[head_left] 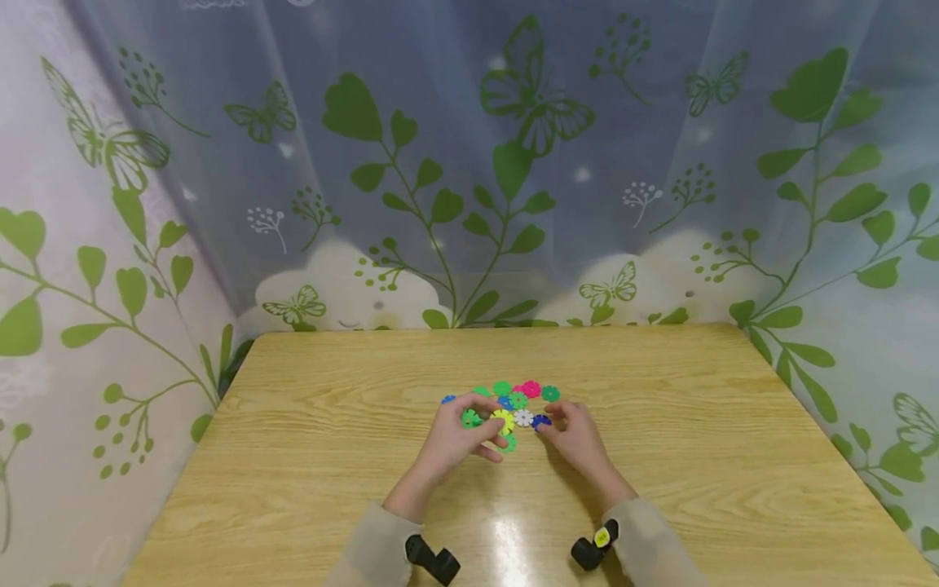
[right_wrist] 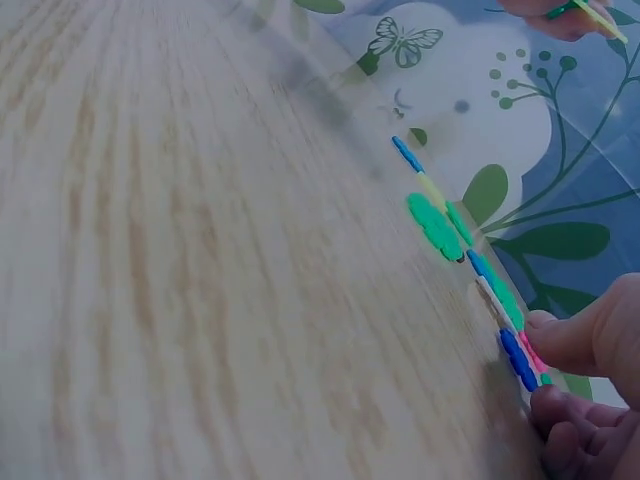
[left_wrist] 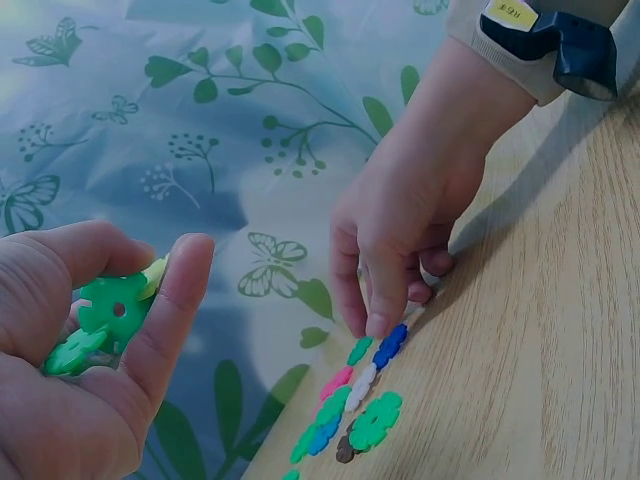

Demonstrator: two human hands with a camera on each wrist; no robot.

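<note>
My left hand [head_left: 456,434] is raised above the table and holds several flower-shaped plastic snowflake discs between thumb and fingers. Among them are a yellow disc [head_left: 502,419] and green discs [left_wrist: 98,300], best seen in the left wrist view. Its fingers partly cover them. My right hand [head_left: 581,442] reaches down to the table, fingertips right at a dark blue disc [right_wrist: 515,358] that lies flat. In the right wrist view thumb and forefinger stand apart. Beside the dark blue disc lies a white disc [head_left: 523,417].
Behind the white disc lie pink [head_left: 531,389], teal [head_left: 550,393], green [head_left: 502,387] and blue discs in a loose cluster. A green disc [left_wrist: 377,420] rests nearer me, over a brown one [left_wrist: 345,449]. A patterned curtain [head_left: 455,163] stands behind the wooden table [head_left: 330,505].
</note>
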